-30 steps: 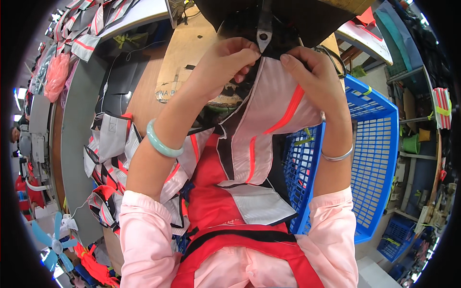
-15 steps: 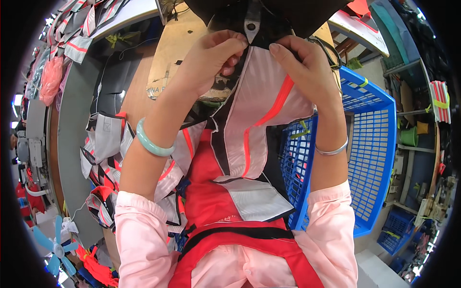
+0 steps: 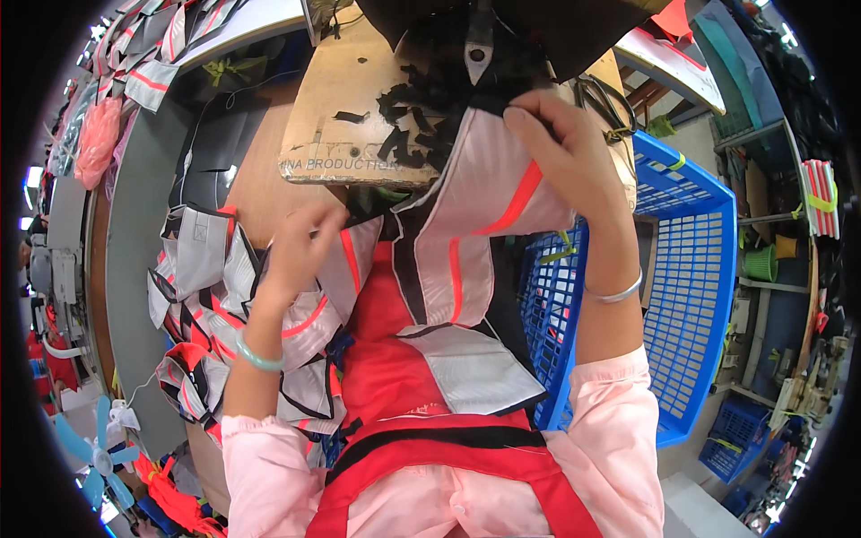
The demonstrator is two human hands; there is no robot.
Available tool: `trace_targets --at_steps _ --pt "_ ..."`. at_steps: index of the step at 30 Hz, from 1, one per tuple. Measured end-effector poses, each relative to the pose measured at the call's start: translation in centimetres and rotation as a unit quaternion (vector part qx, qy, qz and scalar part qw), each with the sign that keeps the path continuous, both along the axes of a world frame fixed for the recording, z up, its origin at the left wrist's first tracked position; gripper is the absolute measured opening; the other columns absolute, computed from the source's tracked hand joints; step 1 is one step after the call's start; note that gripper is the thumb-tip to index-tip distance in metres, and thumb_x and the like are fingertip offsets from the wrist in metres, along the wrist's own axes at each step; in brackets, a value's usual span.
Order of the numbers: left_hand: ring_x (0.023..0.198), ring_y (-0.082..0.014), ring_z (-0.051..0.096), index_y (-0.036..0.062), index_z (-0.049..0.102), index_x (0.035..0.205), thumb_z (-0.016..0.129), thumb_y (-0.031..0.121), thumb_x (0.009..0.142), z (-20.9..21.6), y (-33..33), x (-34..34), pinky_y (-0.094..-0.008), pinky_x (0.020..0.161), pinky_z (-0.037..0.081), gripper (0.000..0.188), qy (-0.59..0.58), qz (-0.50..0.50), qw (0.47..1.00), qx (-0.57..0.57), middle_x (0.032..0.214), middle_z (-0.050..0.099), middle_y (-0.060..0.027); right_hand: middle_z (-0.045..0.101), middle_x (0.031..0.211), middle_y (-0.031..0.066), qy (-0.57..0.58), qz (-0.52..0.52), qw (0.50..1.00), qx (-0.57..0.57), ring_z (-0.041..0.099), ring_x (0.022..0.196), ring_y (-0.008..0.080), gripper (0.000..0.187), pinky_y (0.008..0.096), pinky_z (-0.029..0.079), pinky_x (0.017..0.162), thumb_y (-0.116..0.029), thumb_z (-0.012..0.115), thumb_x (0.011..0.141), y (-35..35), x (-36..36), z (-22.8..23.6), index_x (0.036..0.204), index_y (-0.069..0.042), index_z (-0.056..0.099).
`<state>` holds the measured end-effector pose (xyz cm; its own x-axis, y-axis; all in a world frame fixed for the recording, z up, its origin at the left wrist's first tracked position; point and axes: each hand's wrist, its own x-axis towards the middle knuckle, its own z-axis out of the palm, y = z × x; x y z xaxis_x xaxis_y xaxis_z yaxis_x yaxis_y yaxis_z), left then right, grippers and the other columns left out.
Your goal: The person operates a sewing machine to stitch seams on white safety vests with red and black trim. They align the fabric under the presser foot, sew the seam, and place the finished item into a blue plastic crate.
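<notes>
My right hand [image 3: 567, 143] pinches the upper edge of a silvery-grey fabric piece [image 3: 466, 197] with black edging and bright orange-red stripes. The fabric's top lies beneath a pointed metal part with a hole [image 3: 477, 63] on a dark machine, and its lower part hangs over my lap. My left hand [image 3: 300, 247] is off this fabric, above a pile of similar striped grey pieces [image 3: 211, 305]. Its fingers look curled but are smeared by motion. Over my red apron [image 3: 386, 377] rests a grey flap with a black edge [image 3: 475, 369].
Black scraps [image 3: 408, 125] lie on the worn wooden board [image 3: 327, 90] by the machine. At my right stands a blue plastic basket [image 3: 691, 296]. A grey panel [image 3: 157, 269] runs along the left, with a blue fan [image 3: 103, 462] below it.
My left hand has let go of the fabric near the metal part and moved down and left toward the pile, uncovering black scraps. My right hand keeps its hold, slightly lower.
</notes>
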<state>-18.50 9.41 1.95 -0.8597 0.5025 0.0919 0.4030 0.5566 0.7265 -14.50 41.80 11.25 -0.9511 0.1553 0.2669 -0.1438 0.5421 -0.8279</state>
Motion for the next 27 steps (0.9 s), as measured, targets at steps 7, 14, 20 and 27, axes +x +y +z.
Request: trace_targets --at_steps 7,14,20,27 --pt "0.113 -0.0297 0.047 0.0096 0.049 0.126 0.069 0.014 0.072 -3.8 1.1 4.0 -0.0472 0.097 0.032 0.057 0.265 -0.025 0.94 -0.215 0.112 0.055 -0.0112 0.056 0.069 0.0016 -0.035 0.032 0.995 -0.091 0.048 0.065 0.0068 0.017 0.0234 0.039 0.058 -0.013 0.059 0.084 -1.0 5.4 -0.5 0.091 0.001 0.061" --pt "0.078 -0.0232 0.057 0.013 0.061 0.105 0.068 0.019 0.075 -5.8 4.3 4.2 -0.0356 0.076 0.041 0.031 0.22 -0.064 0.95 -0.21 0.082 0.058 -0.004 0.053 0.072 -0.003 0.02 -0.028 0.991 -0.127 0.046 0.068 0.0057 0.015 0.0211 0.039 0.061 -0.012 0.059 0.088 -0.3 11.0 -0.5 0.092 0.002 0.06" --pt "0.067 -0.0226 0.061 0.0045 0.066 0.084 0.07 0.015 0.075 -0.5 4.4 9.1 -0.0302 0.057 0.047 0.015 0.15 -0.108 0.983 -0.022 0.072 0.062 -0.0086 0.048 0.072 -0.0091 0.096 -0.185 0.972 -0.105 0.039 0.066 0.0 0.011 0.0163 0.031 0.056 -0.012 0.06 0.091 4.5 16.5 -0.8 0.09 -0.001 0.062" --pt "0.064 -0.0077 0.057 -0.0014 0.065 0.086 0.064 0.007 0.079 7.5 8.1 9.8 -0.0231 0.059 0.045 0.011 0.0 -0.102 0.987 0.126 0.07 0.062 -0.0027 0.057 0.084 0.0011 0.278 -0.244 0.913 -0.172 0.048 0.071 0.0071 0.021 0.0226 0.037 0.06 -0.024 0.057 0.092 9.2 24.8 1.0 0.093 -0.003 0.062"
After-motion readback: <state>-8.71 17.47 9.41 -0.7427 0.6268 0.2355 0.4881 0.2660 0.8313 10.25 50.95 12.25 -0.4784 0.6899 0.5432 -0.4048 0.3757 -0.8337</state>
